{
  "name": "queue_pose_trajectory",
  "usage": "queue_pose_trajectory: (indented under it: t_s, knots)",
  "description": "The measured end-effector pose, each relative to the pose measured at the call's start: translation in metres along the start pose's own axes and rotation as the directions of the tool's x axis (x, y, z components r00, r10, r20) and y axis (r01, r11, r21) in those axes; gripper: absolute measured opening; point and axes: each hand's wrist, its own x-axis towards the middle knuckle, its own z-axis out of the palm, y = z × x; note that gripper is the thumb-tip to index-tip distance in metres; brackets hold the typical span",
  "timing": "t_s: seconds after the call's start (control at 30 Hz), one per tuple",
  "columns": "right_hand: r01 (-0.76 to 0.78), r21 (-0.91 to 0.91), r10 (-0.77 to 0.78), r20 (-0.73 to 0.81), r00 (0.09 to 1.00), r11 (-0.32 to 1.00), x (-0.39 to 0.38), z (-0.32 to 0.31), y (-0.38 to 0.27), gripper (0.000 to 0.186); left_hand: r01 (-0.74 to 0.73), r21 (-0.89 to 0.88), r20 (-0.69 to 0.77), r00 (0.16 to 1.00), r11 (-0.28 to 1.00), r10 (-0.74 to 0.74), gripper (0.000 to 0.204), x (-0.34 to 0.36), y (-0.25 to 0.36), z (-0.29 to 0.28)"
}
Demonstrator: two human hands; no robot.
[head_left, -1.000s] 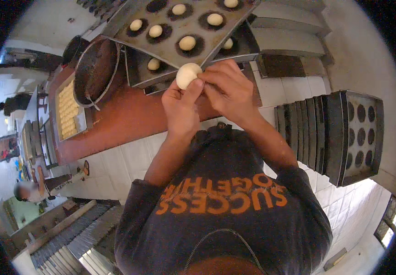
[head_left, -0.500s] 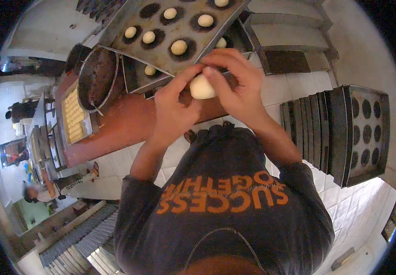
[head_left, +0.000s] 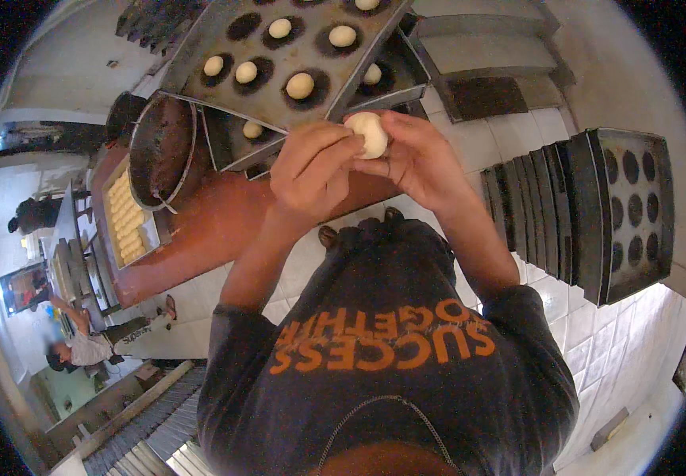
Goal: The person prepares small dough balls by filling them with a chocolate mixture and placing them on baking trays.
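Observation:
Both hands grip a pale, smooth ball of dough (head_left: 370,131) in front of my chest. My left hand (head_left: 312,168) has its fingers curled against the ball's left side, while my right hand (head_left: 424,163) cups it from the right and below. Just beyond them lies a metal tray (head_left: 267,110) with round dark wells holding several small dough balls (head_left: 300,86). Another tray (head_left: 233,149) with dough balls is partly hidden beneath it.
A large dark metal bowl (head_left: 162,148) and a tray of yellowish dough pieces (head_left: 124,208) are on the red-brown tabletop (head_left: 204,234). Stacked well trays (head_left: 612,286) stand at my right. Two co-workers (head_left: 86,348) (head_left: 32,213) are at the far left.
The dough ball has moved right and been turned between my hands. My left fingers have come round over its left side, and my right fingers have shifted to cradle it.

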Motion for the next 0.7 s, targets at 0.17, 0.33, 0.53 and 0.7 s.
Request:
queue_pose_trajectory:
  t_s: [0.17,0.33,0.53,0.7]
  knots:
    - [0.028,-0.036,-0.027,0.008,1.000,0.999,-0.002,-0.002,0.009,0.028,0.218,-0.101,0.048,0.976,0.971,-0.214,0.023,0.010,0.010,-0.007]
    - [0.008,-0.061,-0.008,-0.007,1.000,0.998,0.003,-0.003,0.017,0.029,0.304,-0.196,0.071,0.953,0.932,-0.296,0.022,-0.005,-0.001,-0.008]
    - [-0.021,-0.138,0.014,-0.051,0.999,0.990,0.014,0.000,0.029,0.029,0.374,-0.108,0.104,0.926,0.921,-0.364,0.021,-0.018,-0.005,-0.023]
    - [-0.104,-0.184,0.104,-0.010,0.995,0.977,0.029,0.009,0.031,0.030,0.405,-0.516,-0.052,0.865,0.754,-0.500,0.029,-0.040,-0.016,-0.032]
